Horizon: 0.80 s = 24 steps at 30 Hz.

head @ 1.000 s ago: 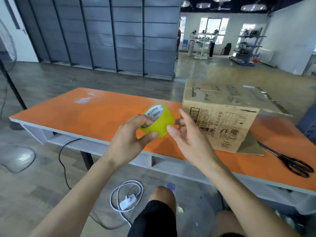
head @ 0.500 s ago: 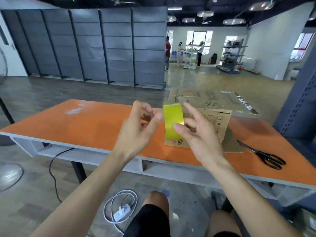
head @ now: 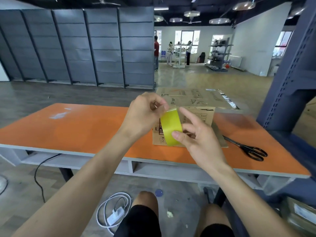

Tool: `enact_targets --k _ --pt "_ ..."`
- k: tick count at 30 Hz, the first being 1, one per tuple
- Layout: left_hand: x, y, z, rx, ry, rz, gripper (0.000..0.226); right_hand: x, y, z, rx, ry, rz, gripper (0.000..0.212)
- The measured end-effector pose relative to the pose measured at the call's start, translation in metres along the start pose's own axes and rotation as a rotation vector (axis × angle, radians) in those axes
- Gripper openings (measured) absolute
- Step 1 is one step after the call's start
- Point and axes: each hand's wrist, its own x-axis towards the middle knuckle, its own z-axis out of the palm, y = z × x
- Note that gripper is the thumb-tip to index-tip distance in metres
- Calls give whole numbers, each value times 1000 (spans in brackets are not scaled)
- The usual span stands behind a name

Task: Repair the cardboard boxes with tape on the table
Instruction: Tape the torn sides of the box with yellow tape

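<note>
A yellow roll of tape (head: pixel 171 127) is held edge-on in front of me, above the near part of the orange table (head: pixel 85 129). My right hand (head: pixel 196 139) grips the roll from the right, thumb on its outer face. My left hand (head: pixel 145 113) has its fingertips curled at the roll's top edge and picks at the tape there. Behind the hands stands a brown printed cardboard box (head: pixel 201 106), its top flap open toward the back, with a tear along its upper front edge.
Black scissors (head: pixel 248 149) lie on the table right of the box. A blue metal rack post (head: pixel 290 74) rises at the right. Under the table lie a white cable with charger (head: pixel 114 212) and a black cord. Grey shelving and several people stand far behind.
The roll has turned from showing its core to edge-on and was raised in front of the box. My left hand moved from gripping its side to picking at its top edge.
</note>
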Motion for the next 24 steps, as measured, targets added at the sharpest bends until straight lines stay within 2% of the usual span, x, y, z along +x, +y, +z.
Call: enact_targets --k 1,4,11,15,19,24 --pt "0 2 5 -8 -19 9 15 -3 2 -3 23 -1 3 41" --pt "-1 11 23 -4 -43 35 10 -10 8 -15 38 15 30 64" --pt "1 25 61 -35 -204 53 11 -22 23 -40 16 98 110 53" --pt "-2 33 81 34 -206 180 6 -20 30 -51 44 155 218 56" --pt "-3 35 96 87 -159 341 2 -15 32 -66 98 173 268 43" --pt "10 29 114 33 -198 375 3 0 36 -74 110 172 330 17"
